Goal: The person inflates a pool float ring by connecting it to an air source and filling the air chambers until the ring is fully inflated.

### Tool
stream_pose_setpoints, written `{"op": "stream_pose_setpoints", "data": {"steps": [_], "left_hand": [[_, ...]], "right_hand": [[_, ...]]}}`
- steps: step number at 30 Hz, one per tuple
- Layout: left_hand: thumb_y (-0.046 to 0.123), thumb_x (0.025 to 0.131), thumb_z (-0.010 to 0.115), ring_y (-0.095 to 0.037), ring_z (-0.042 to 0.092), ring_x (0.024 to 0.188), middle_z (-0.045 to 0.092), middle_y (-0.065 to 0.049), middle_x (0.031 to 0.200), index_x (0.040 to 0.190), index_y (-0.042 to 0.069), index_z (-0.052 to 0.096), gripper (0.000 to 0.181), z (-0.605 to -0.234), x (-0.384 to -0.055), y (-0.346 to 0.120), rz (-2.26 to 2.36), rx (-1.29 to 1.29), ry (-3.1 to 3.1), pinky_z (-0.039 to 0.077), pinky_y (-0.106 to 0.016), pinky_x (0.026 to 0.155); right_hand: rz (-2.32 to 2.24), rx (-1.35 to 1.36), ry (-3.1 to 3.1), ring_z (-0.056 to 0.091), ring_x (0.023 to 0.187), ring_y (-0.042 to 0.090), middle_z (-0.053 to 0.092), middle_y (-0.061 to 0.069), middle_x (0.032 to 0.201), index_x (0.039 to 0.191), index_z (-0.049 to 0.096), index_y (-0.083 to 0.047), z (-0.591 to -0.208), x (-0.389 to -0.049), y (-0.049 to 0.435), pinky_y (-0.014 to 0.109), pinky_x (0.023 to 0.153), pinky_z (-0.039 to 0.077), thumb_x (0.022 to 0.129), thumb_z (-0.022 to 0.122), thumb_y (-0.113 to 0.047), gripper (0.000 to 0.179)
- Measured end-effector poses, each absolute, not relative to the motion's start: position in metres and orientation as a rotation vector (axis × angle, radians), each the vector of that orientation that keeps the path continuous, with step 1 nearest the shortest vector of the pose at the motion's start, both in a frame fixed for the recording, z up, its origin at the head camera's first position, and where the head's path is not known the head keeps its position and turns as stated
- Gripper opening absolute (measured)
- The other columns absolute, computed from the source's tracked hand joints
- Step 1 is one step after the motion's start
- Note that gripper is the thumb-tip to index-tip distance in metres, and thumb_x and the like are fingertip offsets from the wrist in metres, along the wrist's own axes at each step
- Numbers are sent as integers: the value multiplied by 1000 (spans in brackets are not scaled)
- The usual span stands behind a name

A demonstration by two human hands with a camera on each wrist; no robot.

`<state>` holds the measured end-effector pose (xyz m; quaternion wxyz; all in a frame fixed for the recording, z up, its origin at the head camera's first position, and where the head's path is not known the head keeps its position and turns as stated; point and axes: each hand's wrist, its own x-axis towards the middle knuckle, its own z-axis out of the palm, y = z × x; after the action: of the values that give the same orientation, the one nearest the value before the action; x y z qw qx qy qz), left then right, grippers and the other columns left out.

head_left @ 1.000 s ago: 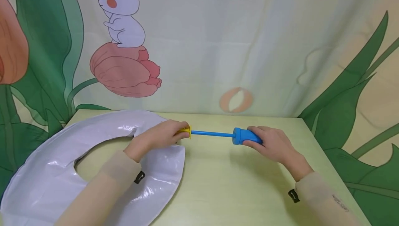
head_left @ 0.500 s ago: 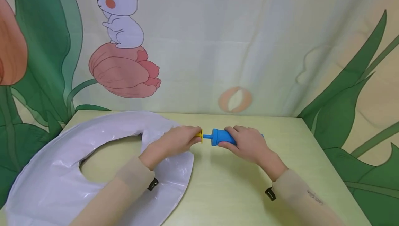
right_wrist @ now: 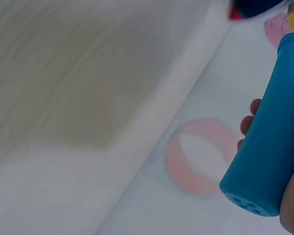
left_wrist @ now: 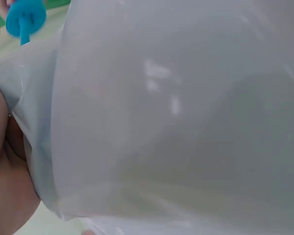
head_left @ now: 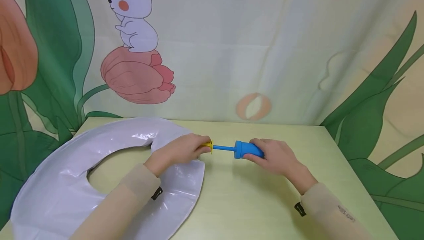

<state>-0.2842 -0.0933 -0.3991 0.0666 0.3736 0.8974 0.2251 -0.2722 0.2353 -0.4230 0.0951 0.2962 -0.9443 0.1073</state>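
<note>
A blue hand pump (head_left: 245, 150) lies level above the table, its thin blue rod partly drawn out. My right hand (head_left: 276, 159) grips the barrel; in the right wrist view its fingertips (right_wrist: 247, 125) show behind the barrel (right_wrist: 267, 137). With my left hand (head_left: 183, 148) I pinch the yellow flanged end piece (head_left: 209, 146) at the rod's other end, over the right part of a pale grey inflatable ring (head_left: 63, 181). Whether that end sits in a valve is hidden by the hand. Ring film (left_wrist: 176, 127) fills most of the left wrist view, against the left hand (left_wrist: 10, 191).
The pale yellow-green table (head_left: 238, 203) carries the ring on its left side. Behind it hangs a printed curtain (head_left: 212, 48) with a rabbit and tulips. Dark clips (head_left: 300, 209) hang at the sleeve cuffs.
My right hand first pushed the barrel left toward the left hand, shortening the bare rod. It has since drawn back right a little, and more rod shows. The left hand has shifted right overall.
</note>
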Motion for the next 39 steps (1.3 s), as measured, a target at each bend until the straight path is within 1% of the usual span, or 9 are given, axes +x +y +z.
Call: {"op": "stream_pose_setpoints", "data": {"steps": [2, 5, 10, 15, 20, 25, 29, 34, 39], "left_hand": [[24, 107, 59, -9, 47, 65, 48, 6, 74, 102, 15, 60, 10, -399, -288, -100, 695, 1131, 2703, 43, -30, 67], [23, 106, 60, -9, 46, 65, 47, 6, 73, 100, 15, 60, 10, -398, -291, -109, 712, 1124, 2717, 42, -31, 67], [22, 106, 61, -9, 45, 65, 47, 6, 73, 99, 15, 59, 10, -399, -293, -110, 707, 1144, 2736, 41, -30, 66], [21, 105, 62, -11, 45, 67, 46, 6, 73, 98, 13, 59, 11, -395, -291, -93, 675, 1198, 2775, 41, -29, 65], [22, 105, 63, -12, 47, 66, 48, 5, 74, 100, 11, 61, 12, -391, -287, -75, 614, 1183, 2806, 42, -28, 64], [23, 105, 62, -13, 50, 68, 52, 4, 78, 104, 8, 62, 15, -391, -280, -61, 569, 1184, 2795, 45, -28, 65], [24, 105, 63, -12, 50, 66, 50, 5, 75, 101, 10, 61, 15, -394, -276, -60, 594, 1183, 2770, 43, -28, 62], [23, 104, 64, -10, 49, 65, 51, 7, 74, 99, 13, 62, 12, -397, -278, -72, 662, 1209, 2723, 44, -28, 63], [21, 105, 63, -8, 46, 64, 49, 7, 73, 97, 15, 62, 10, -397, -285, -93, 725, 1189, 2715, 43, -29, 65]], "right_hand": [[318, 863, -2798, 57, 75, 11, 69, -5, 97, 118, 67, -19, -423, -274, 250, 30, 63, 46, 95, 61, -65, 51], [321, 835, -2789, 57, 74, 12, 69, -5, 95, 116, 68, -19, -422, -275, 267, 31, 62, 45, 94, 65, -61, 48], [291, 814, -2775, 55, 71, 11, 66, -7, 90, 116, 67, -17, -424, -274, 275, 30, 60, 44, 94, 65, -61, 49], [234, 837, -2748, 57, 71, 11, 66, -4, 90, 119, 66, -15, -417, -272, 258, 30, 59, 45, 95, 64, -61, 53], [184, 863, -2726, 58, 71, 12, 67, -2, 89, 118, 66, -14, -409, -271, 232, 31, 59, 47, 95, 62, -61, 53], [192, 904, -2720, 56, 67, 12, 65, -1, 85, 114, 64, -13, -411, -268, 207, 30, 56, 46, 96, 60, -62, 52], [244, 905, -2740, 56, 69, 12, 66, -2, 88, 115, 64, -14, -417, -264, 199, 29, 57, 46, 97, 56, -66, 56], [331, 874, -2789, 57, 73, 10, 68, -6, 95, 120, 67, -19, -419, -261, 215, 30, 62, 46, 96, 54, -71, 58], [383, 856, -2806, 56, 75, 10, 67, -9, 95, 117, 67, -21, -420, -267, 252, 30, 64, 45, 95, 58, -68, 54]]}}
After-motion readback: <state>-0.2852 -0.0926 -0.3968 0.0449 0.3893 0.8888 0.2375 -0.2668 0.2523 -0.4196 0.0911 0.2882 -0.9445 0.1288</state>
